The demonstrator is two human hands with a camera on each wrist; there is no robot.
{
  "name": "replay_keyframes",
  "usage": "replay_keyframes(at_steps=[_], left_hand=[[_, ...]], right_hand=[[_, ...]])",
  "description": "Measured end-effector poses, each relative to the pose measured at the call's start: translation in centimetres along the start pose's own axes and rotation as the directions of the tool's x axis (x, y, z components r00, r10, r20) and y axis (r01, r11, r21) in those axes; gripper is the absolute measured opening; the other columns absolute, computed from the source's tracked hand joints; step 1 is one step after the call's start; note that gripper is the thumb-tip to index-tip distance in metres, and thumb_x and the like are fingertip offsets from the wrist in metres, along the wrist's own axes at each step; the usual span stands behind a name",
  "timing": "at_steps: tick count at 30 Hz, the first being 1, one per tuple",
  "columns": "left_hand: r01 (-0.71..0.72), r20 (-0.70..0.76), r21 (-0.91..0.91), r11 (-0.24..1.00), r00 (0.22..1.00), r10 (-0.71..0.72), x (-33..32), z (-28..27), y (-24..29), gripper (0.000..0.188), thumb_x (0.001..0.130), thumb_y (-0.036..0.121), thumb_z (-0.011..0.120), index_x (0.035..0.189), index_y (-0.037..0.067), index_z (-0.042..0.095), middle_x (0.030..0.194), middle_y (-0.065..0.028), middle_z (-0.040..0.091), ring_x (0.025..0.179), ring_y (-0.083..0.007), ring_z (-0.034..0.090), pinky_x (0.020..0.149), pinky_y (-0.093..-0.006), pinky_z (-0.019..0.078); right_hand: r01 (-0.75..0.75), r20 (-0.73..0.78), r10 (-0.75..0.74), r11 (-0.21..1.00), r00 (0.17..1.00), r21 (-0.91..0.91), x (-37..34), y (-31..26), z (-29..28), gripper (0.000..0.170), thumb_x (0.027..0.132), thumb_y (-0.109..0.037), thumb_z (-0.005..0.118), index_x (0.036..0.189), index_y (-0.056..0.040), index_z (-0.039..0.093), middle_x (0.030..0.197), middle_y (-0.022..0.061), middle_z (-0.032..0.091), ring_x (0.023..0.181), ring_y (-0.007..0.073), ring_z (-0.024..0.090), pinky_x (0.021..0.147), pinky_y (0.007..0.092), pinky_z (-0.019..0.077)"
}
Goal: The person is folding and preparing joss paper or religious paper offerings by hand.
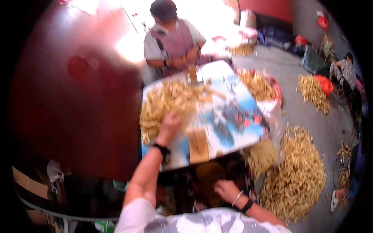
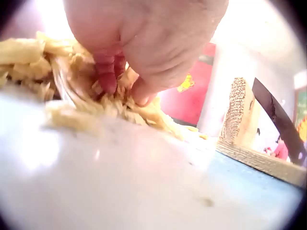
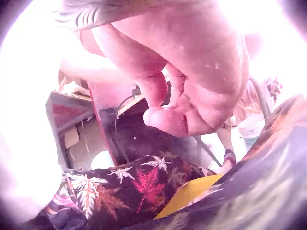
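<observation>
Strip pile [image 1: 165,95] heaped on table's [image 1: 176,153] left half, tangled, no common long axis. Left hand [image 1: 170,125] nearer, at pile's right edge, pinching strips [image 2: 158,117]. Right hand [image 1: 228,191] apart, beyond near edge, loosely curled, seemingly empty.

In the head view, the area behind the person [image 1: 173,39] is washed out by strong light, glare is cast on the red surface [image 1: 81,108], and the corners are blackened. The right wrist view is overexposed and tinted pink.
</observation>
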State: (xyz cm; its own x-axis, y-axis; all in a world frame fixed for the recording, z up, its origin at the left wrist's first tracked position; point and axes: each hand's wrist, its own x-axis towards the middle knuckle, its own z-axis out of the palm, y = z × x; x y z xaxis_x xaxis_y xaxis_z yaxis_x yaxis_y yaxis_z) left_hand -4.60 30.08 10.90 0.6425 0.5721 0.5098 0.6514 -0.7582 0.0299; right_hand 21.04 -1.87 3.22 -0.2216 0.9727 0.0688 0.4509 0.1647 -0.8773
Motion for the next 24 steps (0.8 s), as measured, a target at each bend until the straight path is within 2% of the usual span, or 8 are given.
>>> replay_keyframes(at_steps=[3, 7, 8, 9, 11, 13, 18, 24], left_hand=[[0.124, -0.042, -0.197, 0.972, 0.990, -0.135, 0.2, -2.2, 1.5, 0.018, 0.078, -0.002, 0.063, 0.091, 0.008, 0.072, 0.110, -0.0183, 0.065, 0.105, -0.0345, 0.060, 0.091, -0.0389, 0.0500], [0.209, -0.142, -0.216, 0.954, 0.960, -0.243, -0.8, -3.9, 1.9, 0.016, 0.084, 0.000, 0.063, 0.097, 0.005, 0.072, 0.109, -0.0163, 0.067, 0.105, -0.0320, 0.063, 0.091, -0.0367, 0.0501], [0.212, -0.137, -0.230, 0.950, 0.959, -0.247, -1.2, -4.5, 2.2, 0.016, 0.086, -0.001, 0.062, 0.099, 0.004, 0.072, 0.109, -0.0154, 0.067, 0.104, -0.0303, 0.064, 0.091, -0.0363, 0.0499], [0.270, -0.112, -0.318, 0.909, 0.941, -0.319, -2.1, -4.4, 2.7, 0.018, 0.089, -0.001, 0.060, 0.103, 0.003, 0.071, 0.111, -0.0127, 0.067, 0.103, -0.0268, 0.064, 0.090, -0.0340, 0.0497], [0.507, 0.194, -0.585, 0.633, 0.845, -0.498, -3.4, -5.0, 5.6, 0.040, 0.089, -0.002, 0.056, 0.128, 0.004, 0.061, 0.121, -0.0085, 0.063, 0.106, -0.0165, 0.060, 0.091, -0.0283, 0.0484], [0.543, 0.336, -0.663, 0.515, 0.831, -0.444, -4.4, -4.6, 7.7, 0.047, 0.091, -0.001, 0.056, 0.138, 0.007, 0.053, 0.121, -0.0050, 0.061, 0.105, -0.0135, 0.057, 0.091, -0.0257, 0.0460], [0.526, 0.320, -0.758, 0.385, 0.815, -0.484, -5.5, -2.4, 8.6, 0.028, 0.095, 0.005, 0.062, 0.123, 0.004, 0.060, 0.106, 0.0002, 0.062, 0.095, -0.0088, 0.056, 0.087, -0.0231, 0.0444], [0.545, 0.328, -0.746, 0.382, 0.801, -0.501, -5.2, -3.2, 11.2, 0.022, 0.095, 0.006, 0.064, 0.117, 0.002, 0.061, 0.098, 0.0023, 0.060, 0.090, -0.0073, 0.054, 0.083, -0.0229, 0.0439]], right_hand=[[0.025, -0.155, -0.019, 0.999, 0.988, 0.038, -0.6, -1.2, -3.3, 0.010, 0.084, -0.009, 0.065, 0.091, -0.0027, 0.066, 0.086, 0.0186, 0.067, 0.082, 0.0362, 0.066, 0.073, 0.0407, 0.0533], [-0.120, -0.383, 0.142, 0.989, 0.913, 0.080, -2.0, 0.2, -7.4, 0.011, 0.086, -0.003, 0.059, 0.093, -0.0030, 0.067, 0.079, 0.0133, 0.066, 0.072, 0.0274, 0.066, 0.067, 0.0343, 0.0522], [-0.295, -0.359, 0.316, 0.949, 0.878, 0.113, -2.4, 0.4, -8.7, 0.012, 0.089, -0.005, 0.055, 0.093, -0.0034, 0.066, 0.075, 0.0124, 0.065, 0.068, 0.0257, 0.066, 0.064, 0.0350, 0.0514], [-0.263, -0.444, 0.235, 0.965, 0.865, -0.001, -2.9, 1.9, -9.5, 0.014, 0.092, -0.007, 0.052, 0.093, -0.0039, 0.066, 0.073, 0.0118, 0.065, 0.065, 0.0250, 0.065, 0.062, 0.0358, 0.0504], [-0.343, -0.510, 0.336, 0.936, 0.792, 0.083, -4.6, 5.9, -10.2, 0.016, 0.090, -0.006, 0.050, 0.092, -0.0044, 0.066, 0.076, 0.0137, 0.066, 0.070, 0.0286, 0.066, 0.065, 0.0371, 0.0517], [-0.421, -0.547, 0.367, 0.907, 0.753, 0.030, -6.0, 9.6, -10.5, 0.017, 0.085, -0.004, 0.050, 0.091, -0.0042, 0.066, 0.081, 0.0157, 0.069, 0.079, 0.0331, 0.068, 0.071, 0.0408, 0.0526], [-0.544, -0.596, 0.479, 0.835, 0.644, 0.082, -7.0, 14.4, -8.8, 0.015, 0.085, -0.004, 0.053, 0.092, -0.0046, 0.067, 0.084, 0.0155, 0.069, 0.080, 0.0338, 0.067, 0.073, 0.0410, 0.0525], [-0.416, -0.738, 0.164, 0.893, 0.655, -0.171, -2.5, 16.7, -10.7, 0.013, 0.084, -0.006, 0.061, 0.097, -0.0070, 0.065, 0.089, 0.0151, 0.064, 0.087, 0.0373, 0.061, 0.077, 0.0432, 0.0494]])
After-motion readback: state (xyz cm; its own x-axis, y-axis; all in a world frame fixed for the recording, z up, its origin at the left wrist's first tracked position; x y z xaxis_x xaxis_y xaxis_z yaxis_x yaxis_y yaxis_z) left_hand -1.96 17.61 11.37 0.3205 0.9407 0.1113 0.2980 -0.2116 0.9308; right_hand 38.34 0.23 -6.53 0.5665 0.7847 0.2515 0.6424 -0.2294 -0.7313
